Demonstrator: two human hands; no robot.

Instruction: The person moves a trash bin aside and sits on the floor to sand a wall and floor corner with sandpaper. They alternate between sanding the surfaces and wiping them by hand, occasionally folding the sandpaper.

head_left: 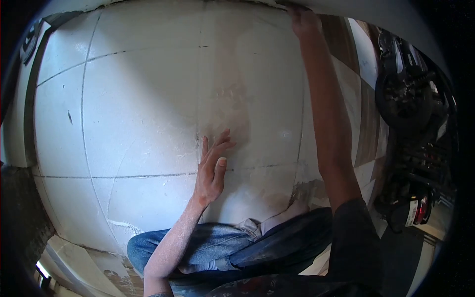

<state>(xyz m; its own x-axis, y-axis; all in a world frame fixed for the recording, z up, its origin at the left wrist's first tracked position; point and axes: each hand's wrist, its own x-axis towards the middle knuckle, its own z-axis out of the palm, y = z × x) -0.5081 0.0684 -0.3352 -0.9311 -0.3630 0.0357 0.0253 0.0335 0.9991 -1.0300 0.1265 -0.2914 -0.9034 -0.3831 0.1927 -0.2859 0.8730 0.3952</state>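
Note:
My left hand (212, 171) is held over a pale tiled surface (143, 99), with its fingers spread and nothing in them. White dust coats the forearm behind it. Close to its fingertips, a damp-looking brownish smear (232, 114) runs up the tile. My right arm stretches far forward, and my right hand (304, 21) is at the far edge of the tiles, beside a grey edge (341, 7). Its fingers are dark and partly hidden there, and I cannot tell what they hold.
My folded legs in blue jeans (213, 247) are at the near edge of the tiles. A motorcycle (405, 94) stands on the right, with a second vehicle's rear and red light (421, 210) below it. Brown and white patterned tiles (366, 119) lie between. A pale ledge (17, 119) borders the left.

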